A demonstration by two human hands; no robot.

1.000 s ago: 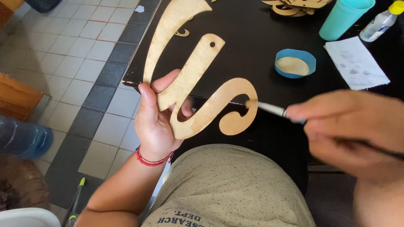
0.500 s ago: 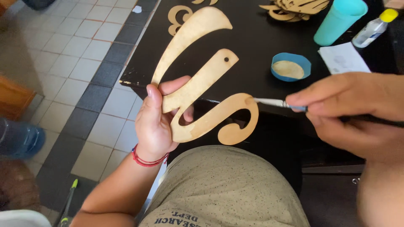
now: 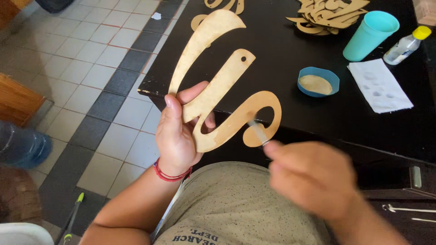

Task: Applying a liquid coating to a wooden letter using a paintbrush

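Note:
My left hand grips a flat, pale wooden cutout with curling, scroll-like arms and a small hole near one end. I hold it up over the near edge of a black table. My right hand, blurred by motion, holds a thin brush whose tip touches the inner curl of the cutout's lower right scroll. A red string bracelet sits on my left wrist.
On the table stand a small blue bowl of tan paint, a turquoise cup, a clear bottle with a yellow cap and a white paper towel. More wooden cutouts are piled at the far edge. Tiled floor lies to the left.
My right hand has swung down and left, closer to my body. The brush tip has moved from the scroll's outer right edge to its inner curl. The left hand keeps the cutout steady.

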